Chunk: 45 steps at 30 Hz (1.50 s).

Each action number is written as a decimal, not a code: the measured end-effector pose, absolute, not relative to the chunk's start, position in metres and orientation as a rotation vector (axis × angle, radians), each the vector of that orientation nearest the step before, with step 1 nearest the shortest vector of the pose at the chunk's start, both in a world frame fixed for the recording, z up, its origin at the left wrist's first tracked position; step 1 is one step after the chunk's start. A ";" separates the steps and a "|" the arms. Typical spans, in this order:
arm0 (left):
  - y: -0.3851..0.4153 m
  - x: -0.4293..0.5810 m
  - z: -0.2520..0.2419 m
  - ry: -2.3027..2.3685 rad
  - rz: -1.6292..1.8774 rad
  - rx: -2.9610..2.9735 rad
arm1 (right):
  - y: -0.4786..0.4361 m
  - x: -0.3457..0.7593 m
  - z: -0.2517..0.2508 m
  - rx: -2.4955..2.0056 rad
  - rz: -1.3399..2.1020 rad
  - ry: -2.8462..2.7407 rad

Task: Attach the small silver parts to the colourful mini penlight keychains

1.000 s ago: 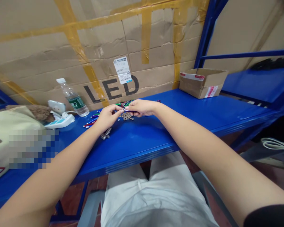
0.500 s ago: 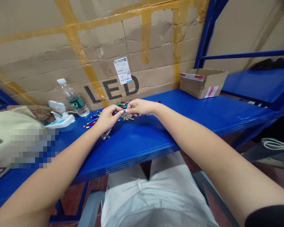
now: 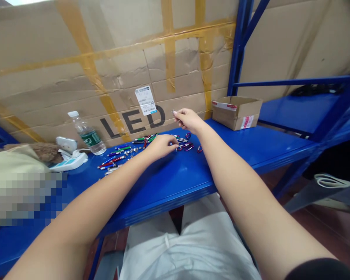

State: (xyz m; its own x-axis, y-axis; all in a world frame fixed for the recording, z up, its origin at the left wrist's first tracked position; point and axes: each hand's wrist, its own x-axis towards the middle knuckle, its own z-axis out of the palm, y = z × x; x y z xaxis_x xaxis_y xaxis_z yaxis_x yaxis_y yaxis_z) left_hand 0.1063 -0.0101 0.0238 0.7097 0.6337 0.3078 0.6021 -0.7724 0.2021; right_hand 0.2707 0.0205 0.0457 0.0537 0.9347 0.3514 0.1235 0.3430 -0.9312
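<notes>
My right hand (image 3: 187, 118) is raised above the blue shelf (image 3: 175, 175), fingers pinched on a small metal piece that pokes out at its left side. My left hand (image 3: 161, 146) rests low on the shelf, fingers curled down onto a scatter of small coloured clips (image 3: 186, 146); what it grips, if anything, is hidden. To its left lies a spread of thin pen-like sticks (image 3: 119, 153) in red, green, blue and silver.
A plastic water bottle (image 3: 86, 133) and a white device (image 3: 68, 155) stand at the back left, beside a cream bag (image 3: 8, 175). An open cardboard box (image 3: 236, 111) sits at the back right. A big taped carton marked LED (image 3: 76, 77) forms the back wall. Blue rack posts (image 3: 239, 46) rise on the right.
My hands have come apart: the right one lifted up and away with the small piece, the left one moved right and down onto the clips. The view has tilted up and shifted.
</notes>
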 end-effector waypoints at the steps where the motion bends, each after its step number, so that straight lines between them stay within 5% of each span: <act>1: -0.010 0.116 0.022 0.982 0.504 2.893 | 0.021 0.272 0.045 -1.075 0.827 -1.373; 19: -0.043 0.122 0.007 1.225 0.074 3.302 | 0.010 0.262 0.046 -1.203 0.681 -1.644; 31: -0.047 -0.010 0.023 1.340 0.412 3.164 | 0.005 0.243 0.034 -1.262 0.592 -2.018; 45: -0.055 -0.017 0.012 1.510 0.258 3.021 | -0.003 0.204 0.014 -1.027 0.636 -2.279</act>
